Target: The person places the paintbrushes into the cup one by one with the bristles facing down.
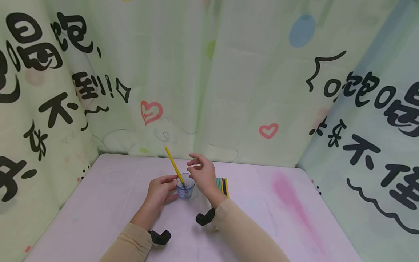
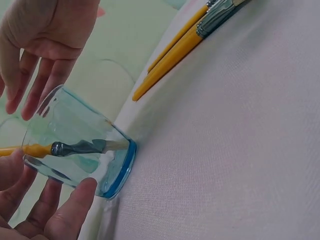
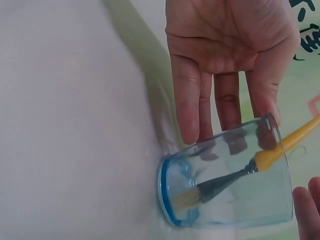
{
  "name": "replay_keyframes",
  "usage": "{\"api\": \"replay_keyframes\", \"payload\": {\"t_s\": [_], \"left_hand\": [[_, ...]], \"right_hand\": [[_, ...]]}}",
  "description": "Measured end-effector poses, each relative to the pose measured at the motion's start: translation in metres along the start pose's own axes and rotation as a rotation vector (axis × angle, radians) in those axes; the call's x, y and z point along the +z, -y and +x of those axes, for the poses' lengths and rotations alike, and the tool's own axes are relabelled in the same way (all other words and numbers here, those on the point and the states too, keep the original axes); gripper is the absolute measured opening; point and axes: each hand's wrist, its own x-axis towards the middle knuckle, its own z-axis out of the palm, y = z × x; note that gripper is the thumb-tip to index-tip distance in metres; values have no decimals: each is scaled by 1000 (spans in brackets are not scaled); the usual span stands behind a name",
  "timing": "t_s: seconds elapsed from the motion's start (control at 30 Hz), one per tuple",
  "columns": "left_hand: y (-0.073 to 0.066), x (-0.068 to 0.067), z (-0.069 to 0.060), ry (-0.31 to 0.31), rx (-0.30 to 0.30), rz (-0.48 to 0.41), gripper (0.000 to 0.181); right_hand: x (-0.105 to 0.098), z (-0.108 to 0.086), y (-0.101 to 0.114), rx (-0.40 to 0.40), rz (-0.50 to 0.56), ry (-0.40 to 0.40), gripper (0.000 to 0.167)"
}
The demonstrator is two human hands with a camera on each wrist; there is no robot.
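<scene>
A clear glass with a blue base (image 1: 185,193) (image 2: 112,165) (image 3: 230,200) stands upright on the table. Leaning inside it is a brush with a yellow handle (image 1: 173,163) (image 2: 37,150) (image 3: 300,136), its pale bristles down near the bottom. At the glass's left side, my left hand (image 1: 158,191) (image 2: 45,210) (image 3: 232,45) rests its fairly straight fingers against the wall, thumb near the rim. My right hand (image 1: 204,176) (image 2: 50,40) hovers by the rim on the other side, fingers loosely extended and holding nothing; only its fingertips (image 3: 306,202) show in the right wrist view.
More brushes (image 1: 223,185) (image 2: 172,60) lie on the pale table (image 1: 255,203) beyond my right wrist, partly hidden by it in the head view. A pink stain marks the cloth at right. Printed curtains (image 1: 235,91) enclose the table's back and sides.
</scene>
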Motion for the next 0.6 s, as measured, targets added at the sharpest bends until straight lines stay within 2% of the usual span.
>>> {"api": "replay_keyframes", "payload": {"t_s": [0.4, 0.6], "left_hand": [[1, 1, 0, 4, 15, -4, 31], [2, 1, 0, -5, 15, -6, 30]], "right_hand": [[-36, -13, -6, 60, 8, -6, 51], [-59, -21, -8, 94, -7, -35, 53]]}}
